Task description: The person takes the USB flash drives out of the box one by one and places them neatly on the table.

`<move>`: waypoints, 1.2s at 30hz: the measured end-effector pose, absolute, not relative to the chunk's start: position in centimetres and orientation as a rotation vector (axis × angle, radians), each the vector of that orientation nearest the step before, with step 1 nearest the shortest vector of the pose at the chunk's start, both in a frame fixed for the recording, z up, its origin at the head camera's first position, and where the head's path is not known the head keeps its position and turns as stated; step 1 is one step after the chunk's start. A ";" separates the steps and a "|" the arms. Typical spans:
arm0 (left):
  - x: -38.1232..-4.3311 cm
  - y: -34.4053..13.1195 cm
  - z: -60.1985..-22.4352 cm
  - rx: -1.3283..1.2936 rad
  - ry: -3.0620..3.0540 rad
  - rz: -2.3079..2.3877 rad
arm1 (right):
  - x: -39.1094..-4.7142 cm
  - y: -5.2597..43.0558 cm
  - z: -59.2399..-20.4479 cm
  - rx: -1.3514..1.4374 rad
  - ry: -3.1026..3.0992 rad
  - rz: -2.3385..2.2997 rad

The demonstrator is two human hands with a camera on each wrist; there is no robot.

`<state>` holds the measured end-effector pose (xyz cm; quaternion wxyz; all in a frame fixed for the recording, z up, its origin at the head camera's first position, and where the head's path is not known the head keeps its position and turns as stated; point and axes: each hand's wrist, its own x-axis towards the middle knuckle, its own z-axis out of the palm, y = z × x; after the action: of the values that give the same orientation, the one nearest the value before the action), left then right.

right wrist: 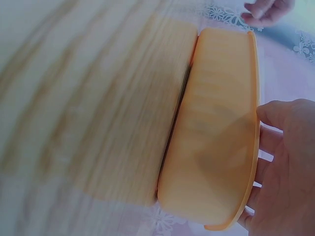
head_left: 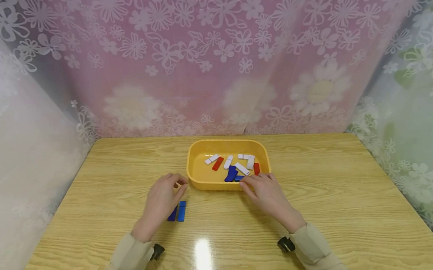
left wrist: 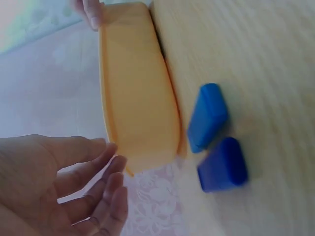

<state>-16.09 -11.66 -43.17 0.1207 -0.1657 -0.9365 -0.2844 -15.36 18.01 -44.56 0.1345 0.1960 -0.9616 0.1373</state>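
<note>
A yellow plastic tray (head_left: 213, 186) holds several small white, red and blue pieces that look like USB sticks. My right hand (head_left: 266, 193) is at the tray's front rim, its thumb at the rim and its fingers reaching over inside, beside a blue stick (head_left: 238, 178); the tray wall hides the fingertips in the right wrist view, and I cannot tell whether they hold anything. My left hand (head_left: 163, 201) hovers by the tray's left end, fingers loosely bent with nothing between them. Below it, a lighter blue stick (left wrist: 208, 118) and a dark blue one (left wrist: 224, 165) lie side by side on the table.
The wooden table (head_left: 325, 211) runs back to a pink flowered curtain (head_left: 210, 66), with more curtains on both sides. Inside the tray are a dark blue piece (head_left: 230, 173), a red stick (head_left: 217, 164) and white sticks such as this one (head_left: 242, 169).
</note>
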 end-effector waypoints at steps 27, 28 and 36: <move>-26.2 -2.8 -42.0 -0.649 -2.898 -0.652 | -15.5 18.2 -44.5 0.538 -2.799 0.388; -26.6 -2.7 -42.4 -0.653 -2.906 -0.639 | -15.5 18.2 -44.5 0.539 -2.800 0.387; -28.0 -2.2 -44.2 -0.609 -2.956 -0.530 | -15.5 18.1 -44.5 0.541 -2.802 0.403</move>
<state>-27.96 -2.22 -44.24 0.0388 -0.1986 -0.9640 -0.1727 -15.49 18.12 -44.53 0.1295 0.1860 -0.9641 0.1387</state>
